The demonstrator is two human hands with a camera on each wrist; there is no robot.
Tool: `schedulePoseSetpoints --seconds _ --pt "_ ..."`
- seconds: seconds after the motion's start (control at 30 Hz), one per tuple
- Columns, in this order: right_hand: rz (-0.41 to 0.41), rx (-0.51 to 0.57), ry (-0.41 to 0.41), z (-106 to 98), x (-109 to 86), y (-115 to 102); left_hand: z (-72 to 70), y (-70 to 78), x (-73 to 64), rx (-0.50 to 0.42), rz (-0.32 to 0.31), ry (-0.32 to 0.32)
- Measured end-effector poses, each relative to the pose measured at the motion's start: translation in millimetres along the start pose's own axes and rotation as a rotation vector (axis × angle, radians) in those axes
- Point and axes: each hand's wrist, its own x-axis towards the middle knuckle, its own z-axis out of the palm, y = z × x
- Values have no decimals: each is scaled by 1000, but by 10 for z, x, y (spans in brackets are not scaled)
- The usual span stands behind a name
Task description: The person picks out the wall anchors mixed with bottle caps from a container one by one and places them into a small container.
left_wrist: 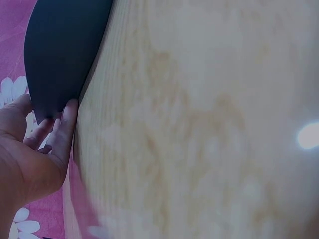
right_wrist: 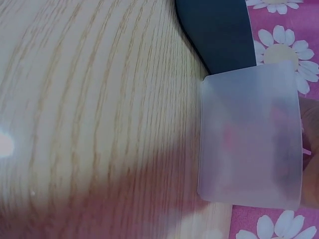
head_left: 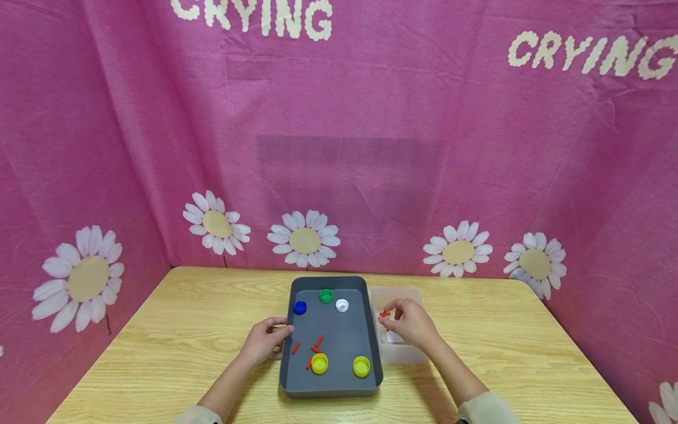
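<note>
My left hand grips the left wall of a dark grey tray, thumb over the rim and fingers on the outside; the left wrist view shows the same hold on the tray wall. Reaching over a translucent plastic box on the right, my right hand pinches a small red stick between thumb and fingers. More small red pieces show in the box by the fingertips, above a white card. Several short red sticks lie in the tray's left front part.
Inside the tray are a blue cap, a green cap, a white cap and two yellow caps, one at left and one at right. The wooden table ends at a pink flowered cloth.
</note>
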Motion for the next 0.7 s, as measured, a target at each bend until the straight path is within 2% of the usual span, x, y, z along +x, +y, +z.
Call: schedulePoseSetpoints --seconds 0.33,0.7 --pt "-9 9 11 -6 -13 12 4 -26 -13 -7 -3 -12" --pt "-20 25 15 -84 15 -94 -15 -11 11 -10 -6 -17"
